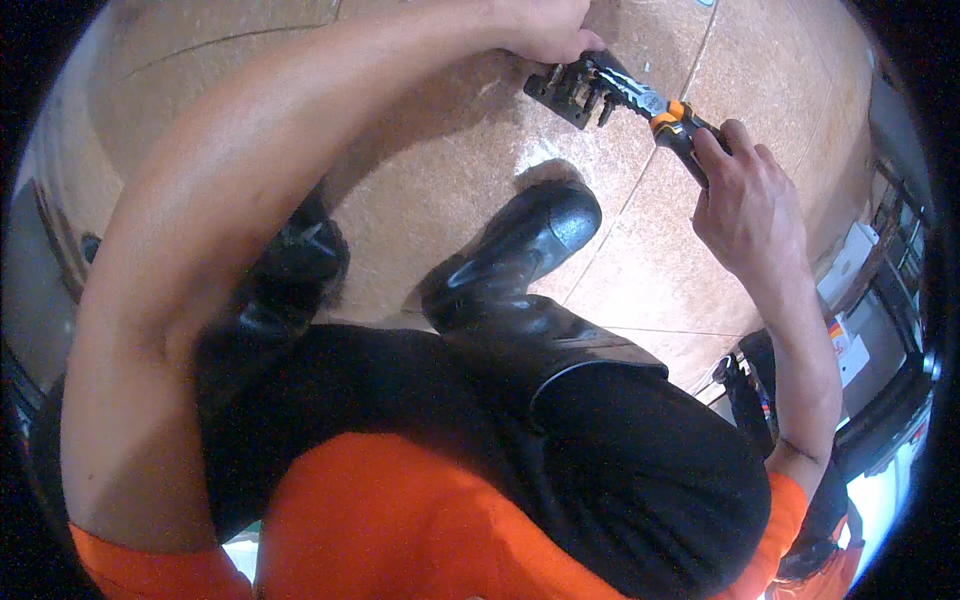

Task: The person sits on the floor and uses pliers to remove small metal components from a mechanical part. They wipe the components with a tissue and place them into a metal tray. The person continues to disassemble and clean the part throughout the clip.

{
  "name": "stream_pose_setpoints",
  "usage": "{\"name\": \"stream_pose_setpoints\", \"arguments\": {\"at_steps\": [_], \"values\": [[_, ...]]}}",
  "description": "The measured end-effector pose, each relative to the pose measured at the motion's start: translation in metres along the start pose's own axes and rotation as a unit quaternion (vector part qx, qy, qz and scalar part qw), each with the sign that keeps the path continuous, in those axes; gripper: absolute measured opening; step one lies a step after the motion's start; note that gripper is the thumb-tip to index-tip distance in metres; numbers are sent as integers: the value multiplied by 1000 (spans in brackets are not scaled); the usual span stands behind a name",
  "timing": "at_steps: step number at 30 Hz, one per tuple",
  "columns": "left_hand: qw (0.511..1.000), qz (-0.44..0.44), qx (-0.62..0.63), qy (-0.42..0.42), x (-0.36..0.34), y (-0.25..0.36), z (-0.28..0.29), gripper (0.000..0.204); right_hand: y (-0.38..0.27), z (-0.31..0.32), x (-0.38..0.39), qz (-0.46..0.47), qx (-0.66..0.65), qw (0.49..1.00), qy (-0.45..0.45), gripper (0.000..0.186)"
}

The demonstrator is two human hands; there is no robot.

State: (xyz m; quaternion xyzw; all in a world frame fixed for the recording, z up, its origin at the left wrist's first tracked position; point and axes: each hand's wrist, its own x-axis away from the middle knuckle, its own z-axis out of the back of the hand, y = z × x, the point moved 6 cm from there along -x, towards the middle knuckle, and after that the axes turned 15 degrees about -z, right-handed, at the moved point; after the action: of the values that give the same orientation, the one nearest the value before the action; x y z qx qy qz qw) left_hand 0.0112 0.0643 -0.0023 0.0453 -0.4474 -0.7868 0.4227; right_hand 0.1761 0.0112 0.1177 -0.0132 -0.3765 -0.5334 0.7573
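Observation:
My right hand (750,195) is closed around the black and orange handles of a pair of pliers (650,103). The steel jaws point up and left and meet a dark metal part (556,98) with a flat plate and several short prongs. At the top edge, my left hand (555,30) is closed on the far side of this part, with most of its fingers hidden. Exactly what the jaws bite on is too small to make out.
My black boots (515,240) stand on the tan tiled floor (640,270), one just below the metal part. At the right rim are a white box (850,352), a dark tool-like object (742,395) and a dark frame (890,400).

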Motion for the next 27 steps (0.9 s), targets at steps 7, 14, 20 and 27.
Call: {"name": "stream_pose_setpoints", "arguments": {"at_steps": [7, 14, 20, 27], "values": [[1000, -15, -16, -15, 1, 6, 2, 43, -14, 14, -3, -9, 20, 995, -99, 37], [997, -70, -6, 9, 2, 8, 5, 38, -15, 24, -7, 1, 13, 990, -143, 38], [998, -63, -21, 0, -3, 6, 0, 33, -19, 28, -7, 3, -18, 986, -167, 38], [995, -91, -43, 13, -4, 8, 0, 34, -13, 24, -7, 35, -17, 993, -115, 36]]}}
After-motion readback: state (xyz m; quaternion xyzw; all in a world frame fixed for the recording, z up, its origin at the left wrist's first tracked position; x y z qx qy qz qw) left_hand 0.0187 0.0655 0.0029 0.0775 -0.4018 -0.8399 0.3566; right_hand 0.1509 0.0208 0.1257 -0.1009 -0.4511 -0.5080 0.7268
